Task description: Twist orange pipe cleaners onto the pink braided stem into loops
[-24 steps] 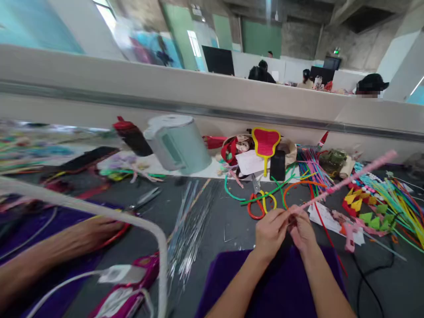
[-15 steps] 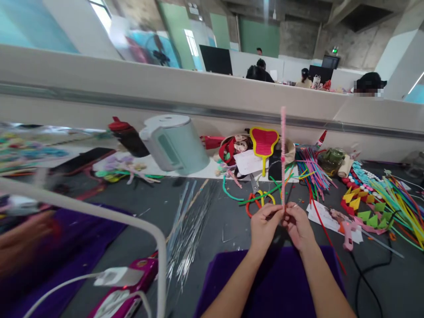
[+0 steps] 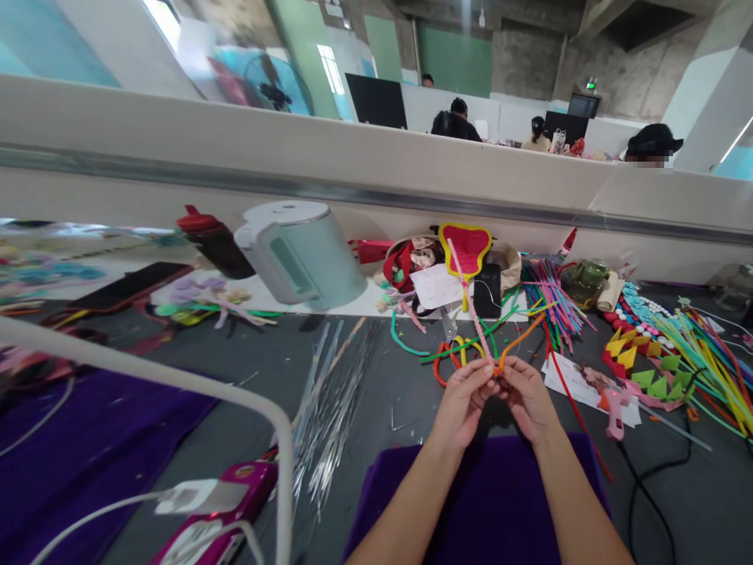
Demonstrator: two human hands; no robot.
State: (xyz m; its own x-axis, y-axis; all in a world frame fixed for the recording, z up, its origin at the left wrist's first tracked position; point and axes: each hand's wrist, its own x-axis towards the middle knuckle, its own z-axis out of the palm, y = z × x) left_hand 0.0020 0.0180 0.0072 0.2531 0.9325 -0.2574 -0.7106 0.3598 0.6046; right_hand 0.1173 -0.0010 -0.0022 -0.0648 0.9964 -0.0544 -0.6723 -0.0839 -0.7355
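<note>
1. Pink fuzzy stem (image 3: 471, 302), head view: it rises from the fingertips, tilted, its upper end leaning far and left, across the front of a red, yellow-edged paddle shape (image 3: 483, 242).
2. Left hand (image 3: 462, 400): thumb and index finger pinch the lower end of the stem.
3. Right hand (image 3: 532, 400): fingers curl inward at the same end, just beside the left fingertips; the exact grip is hidden and cannot be told.
4. Orange strip (image 3: 522, 337): it extends far and right from the fingertips; whether it is held cannot be told.
5. Scissors (image 3: 438, 370): they lie just beyond the left hand, partly under a green stem (image 3: 438, 357).
6. Purple cloth (image 3: 382, 502): it lies near, beneath the forearms.
7. Pink glue gun (image 3: 615, 412): it rests right of the right hand.
</note>
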